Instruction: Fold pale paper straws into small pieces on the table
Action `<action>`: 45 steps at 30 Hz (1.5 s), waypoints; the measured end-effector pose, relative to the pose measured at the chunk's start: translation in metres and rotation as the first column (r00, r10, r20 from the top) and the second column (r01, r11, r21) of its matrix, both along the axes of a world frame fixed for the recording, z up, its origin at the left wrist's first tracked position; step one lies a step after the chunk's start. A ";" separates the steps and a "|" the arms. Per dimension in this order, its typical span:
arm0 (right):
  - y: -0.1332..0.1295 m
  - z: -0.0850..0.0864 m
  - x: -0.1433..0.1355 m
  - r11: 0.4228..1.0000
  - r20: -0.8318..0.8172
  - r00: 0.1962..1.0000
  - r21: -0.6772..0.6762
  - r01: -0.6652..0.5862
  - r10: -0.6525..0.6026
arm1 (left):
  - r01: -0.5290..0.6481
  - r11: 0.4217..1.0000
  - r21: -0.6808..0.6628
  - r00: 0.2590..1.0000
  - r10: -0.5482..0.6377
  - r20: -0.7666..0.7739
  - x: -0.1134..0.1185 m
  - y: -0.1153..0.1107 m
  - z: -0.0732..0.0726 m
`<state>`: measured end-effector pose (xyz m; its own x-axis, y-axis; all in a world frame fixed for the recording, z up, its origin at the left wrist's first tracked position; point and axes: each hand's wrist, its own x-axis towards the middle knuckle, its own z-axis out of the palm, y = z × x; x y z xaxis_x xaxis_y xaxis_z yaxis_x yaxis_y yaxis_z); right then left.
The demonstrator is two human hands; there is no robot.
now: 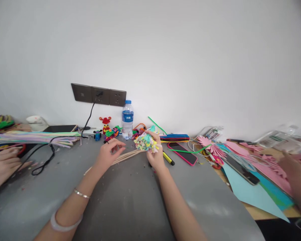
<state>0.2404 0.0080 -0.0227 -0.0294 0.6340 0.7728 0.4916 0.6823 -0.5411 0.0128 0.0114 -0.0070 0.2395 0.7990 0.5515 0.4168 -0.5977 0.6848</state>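
My right hand (155,154) is closed around a bunch of pastel pipe cleaners (145,142), its yellow, green and pink tips turned toward me. To its left, my left hand (111,150) hovers with curved fingers; a gap shows between thumb and fingers, and nothing is visible in them. Thin wooden sticks (127,156) lie between the hands, running behind my left wrist. Just right of my right hand is a yellow and black marker (168,158). A water bottle (127,120) stands upright behind the hands, beside a small red figure (105,125).
At right are a pink-edged phone (182,153), pink folded paper (209,145), another phone (242,170) and a light-blue sheet (251,192). Pastel pipe cleaners (40,138) and a black cable (51,154) lie at left. Other people's hands show at left (7,164) and right (294,177).
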 end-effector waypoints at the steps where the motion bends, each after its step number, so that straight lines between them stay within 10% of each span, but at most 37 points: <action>1: -0.001 0.001 -0.002 1.000 -0.005 1.000 0.005 -0.025 0.025 | 0.030 0.999 0.038 0.998 -0.032 0.055 0.006 -0.004 0.000; 15: -0.005 0.007 -0.008 0.985 0.097 0.980 -0.012 -0.175 0.175 | 0.167 0.986 0.028 0.944 -0.168 0.284 0.018 -0.017 0.001; 24: -0.006 0.006 -0.010 0.982 0.122 0.975 -0.045 -0.183 0.187 | 0.144 0.967 -0.208 0.944 -0.071 0.323 0.024 -0.019 0.000; 35: -0.006 0.005 -0.010 0.985 0.126 0.977 -0.034 -0.167 0.170 | 0.008 0.983 0.185 0.978 -0.046 0.202 0.024 -0.021 0.002; 45: -0.006 0.007 -0.010 0.982 0.141 0.972 -0.029 -0.188 0.190 | -0.039 0.967 0.252 0.986 -0.004 0.167 0.023 -0.022 0.006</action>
